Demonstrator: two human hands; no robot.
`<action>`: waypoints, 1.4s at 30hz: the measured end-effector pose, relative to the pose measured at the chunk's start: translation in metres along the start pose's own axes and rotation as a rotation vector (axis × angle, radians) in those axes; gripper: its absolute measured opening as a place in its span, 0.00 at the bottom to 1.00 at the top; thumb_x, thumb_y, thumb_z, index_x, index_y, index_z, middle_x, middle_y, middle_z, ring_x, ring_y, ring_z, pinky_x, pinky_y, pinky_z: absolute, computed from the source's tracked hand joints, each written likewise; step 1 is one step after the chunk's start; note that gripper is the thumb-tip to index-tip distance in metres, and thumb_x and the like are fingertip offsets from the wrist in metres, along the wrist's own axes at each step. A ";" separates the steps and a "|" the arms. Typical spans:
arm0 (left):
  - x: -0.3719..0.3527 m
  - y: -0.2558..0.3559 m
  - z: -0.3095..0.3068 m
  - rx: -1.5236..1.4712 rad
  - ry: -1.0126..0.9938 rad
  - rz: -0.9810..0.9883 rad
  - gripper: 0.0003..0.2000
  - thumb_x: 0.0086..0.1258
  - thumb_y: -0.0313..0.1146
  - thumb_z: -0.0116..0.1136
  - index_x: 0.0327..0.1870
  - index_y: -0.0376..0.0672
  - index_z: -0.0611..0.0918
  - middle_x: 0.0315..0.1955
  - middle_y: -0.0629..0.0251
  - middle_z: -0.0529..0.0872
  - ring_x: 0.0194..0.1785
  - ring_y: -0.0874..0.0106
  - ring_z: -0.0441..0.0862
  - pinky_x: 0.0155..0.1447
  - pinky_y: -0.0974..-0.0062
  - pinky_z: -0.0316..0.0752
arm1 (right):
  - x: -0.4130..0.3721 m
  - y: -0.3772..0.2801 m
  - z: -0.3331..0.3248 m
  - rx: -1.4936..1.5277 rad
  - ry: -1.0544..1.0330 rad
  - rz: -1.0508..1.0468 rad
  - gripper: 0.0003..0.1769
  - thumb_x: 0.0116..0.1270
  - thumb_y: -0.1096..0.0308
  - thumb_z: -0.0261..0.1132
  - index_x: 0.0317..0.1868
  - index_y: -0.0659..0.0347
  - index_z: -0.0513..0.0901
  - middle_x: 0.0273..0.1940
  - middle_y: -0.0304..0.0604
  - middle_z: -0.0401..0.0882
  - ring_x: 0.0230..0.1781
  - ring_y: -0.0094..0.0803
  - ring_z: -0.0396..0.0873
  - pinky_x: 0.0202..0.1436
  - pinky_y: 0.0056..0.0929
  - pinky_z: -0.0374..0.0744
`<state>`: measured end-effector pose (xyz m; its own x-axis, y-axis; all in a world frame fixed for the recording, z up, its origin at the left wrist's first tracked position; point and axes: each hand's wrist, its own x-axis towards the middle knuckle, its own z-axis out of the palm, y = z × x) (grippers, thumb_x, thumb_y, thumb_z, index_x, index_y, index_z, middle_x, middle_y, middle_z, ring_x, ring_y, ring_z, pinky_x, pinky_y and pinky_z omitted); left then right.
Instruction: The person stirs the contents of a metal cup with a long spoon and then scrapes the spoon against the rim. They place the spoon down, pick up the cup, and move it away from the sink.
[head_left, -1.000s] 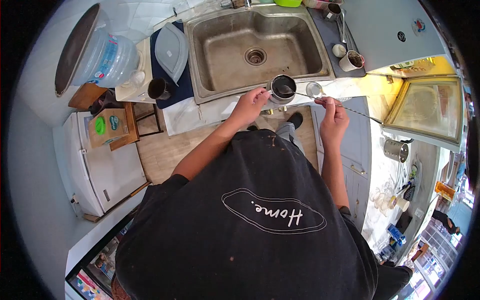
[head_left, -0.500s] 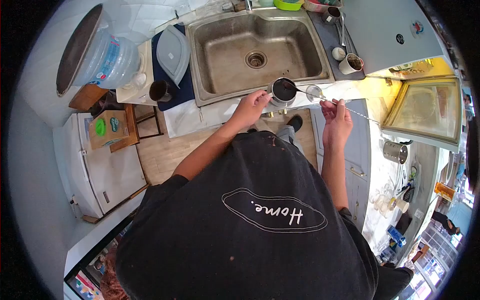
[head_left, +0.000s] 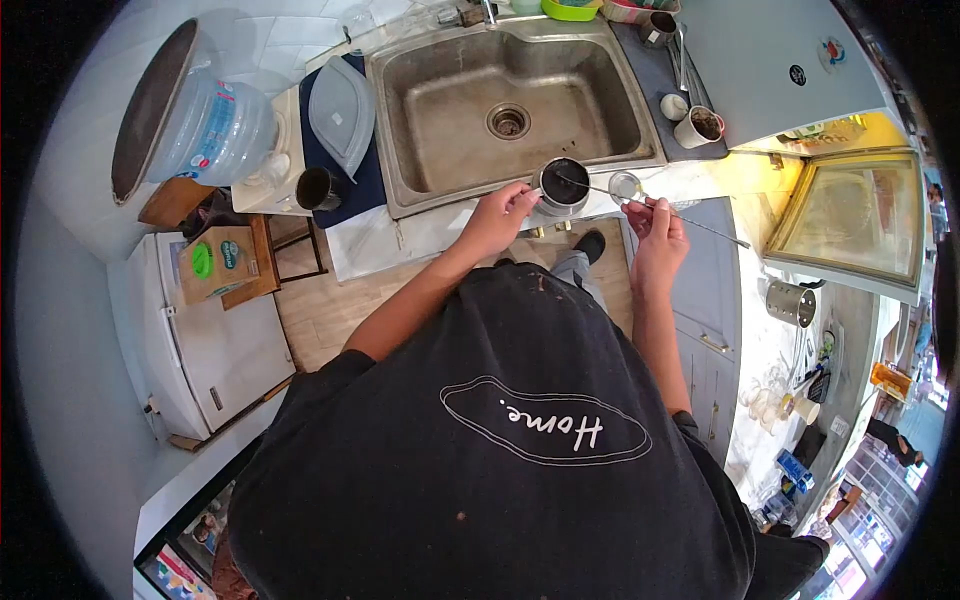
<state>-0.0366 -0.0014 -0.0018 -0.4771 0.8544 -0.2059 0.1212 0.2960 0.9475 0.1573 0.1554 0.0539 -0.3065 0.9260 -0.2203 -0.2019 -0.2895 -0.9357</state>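
While the left hand [head_left: 497, 218] closes around the metal cup [head_left: 563, 186] of dark liquid, likely to steady it at the sink's [head_left: 440, 110] edge, the right hand [head_left: 655, 225] pinches a long spoon [head_left: 598, 188] mid-handle, its bowl reaching across into the cup just beyond the left fingertips.

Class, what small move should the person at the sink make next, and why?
Probably stir: the right hand pinches the long thin metal spoon, whose bowl sits in the dark liquid of the small round metal cup, steadied by the left hand.
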 end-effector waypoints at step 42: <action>-0.025 0.014 -0.005 -0.050 0.354 0.102 0.16 0.74 0.33 0.63 0.60 0.43 0.79 0.40 0.66 0.86 0.43 0.73 0.82 0.48 0.69 0.76 | 0.009 -0.046 -0.025 -0.125 -0.017 -0.117 0.17 0.85 0.60 0.52 0.49 0.66 0.79 0.43 0.48 0.87 0.47 0.37 0.87 0.52 0.36 0.83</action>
<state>-0.0271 -0.0208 0.0174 -0.7372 0.6754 -0.0213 0.1445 0.1884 0.9714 0.1870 0.1832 0.0877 -0.3040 0.9470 -0.1039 -0.1201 -0.1463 -0.9819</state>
